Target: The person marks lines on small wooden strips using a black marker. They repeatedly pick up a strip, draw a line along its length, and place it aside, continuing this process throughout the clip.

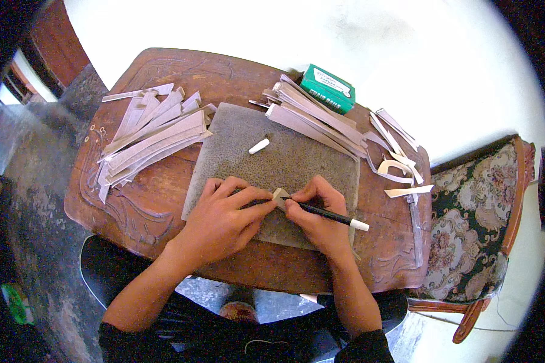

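My left hand (224,215) pinches a small pale strip piece (279,195) between thumb and fingertips over a dark grey mat (236,130). Most of that piece is hidden by the fingers. In my right hand (322,212) is a black marker pen (327,215) with a white end, its tip touching or nearly touching the piece. A white pen cap (259,146) lies loose on the mat, beyond my hands.
Greyish-pink strips lie heaped on the carved wooden table (215,68): one pile (157,139) at left, another (315,118) far right. A green box (328,88) stands behind the right pile. Curved offcuts (399,166) lie at right, by a floral chair (472,218).
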{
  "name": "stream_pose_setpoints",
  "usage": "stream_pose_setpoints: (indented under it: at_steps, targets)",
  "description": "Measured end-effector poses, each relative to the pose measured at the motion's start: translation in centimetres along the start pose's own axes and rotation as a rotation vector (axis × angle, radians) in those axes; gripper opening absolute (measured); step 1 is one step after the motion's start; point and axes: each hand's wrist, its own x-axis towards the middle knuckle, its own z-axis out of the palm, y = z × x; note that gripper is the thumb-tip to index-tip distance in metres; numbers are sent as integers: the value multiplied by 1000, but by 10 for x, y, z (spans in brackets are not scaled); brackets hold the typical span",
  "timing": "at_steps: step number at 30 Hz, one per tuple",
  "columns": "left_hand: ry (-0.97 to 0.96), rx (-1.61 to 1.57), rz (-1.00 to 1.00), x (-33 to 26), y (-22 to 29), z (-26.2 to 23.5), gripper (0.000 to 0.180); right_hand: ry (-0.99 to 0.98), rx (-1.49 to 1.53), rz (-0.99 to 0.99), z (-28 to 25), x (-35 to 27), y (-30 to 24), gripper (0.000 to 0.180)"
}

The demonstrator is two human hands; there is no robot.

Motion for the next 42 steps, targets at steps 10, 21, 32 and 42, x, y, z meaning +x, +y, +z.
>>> stream_pose_setpoints:
  at_steps: [10, 21, 32, 42]
  targets:
    - [49, 46, 47, 0, -3, 3, 36, 2, 20, 9, 1, 0, 2, 20]
    - [23, 7, 6, -1, 0, 2, 37, -62, 25, 54, -2, 0, 0, 19]
    - [-6, 7, -12, -1, 0, 1, 38, -19, 44, 37, 2, 0, 3, 21]
    - [-8, 13, 3, -1, 0, 1, 41, -13, 20, -12, 3, 1, 5, 20]
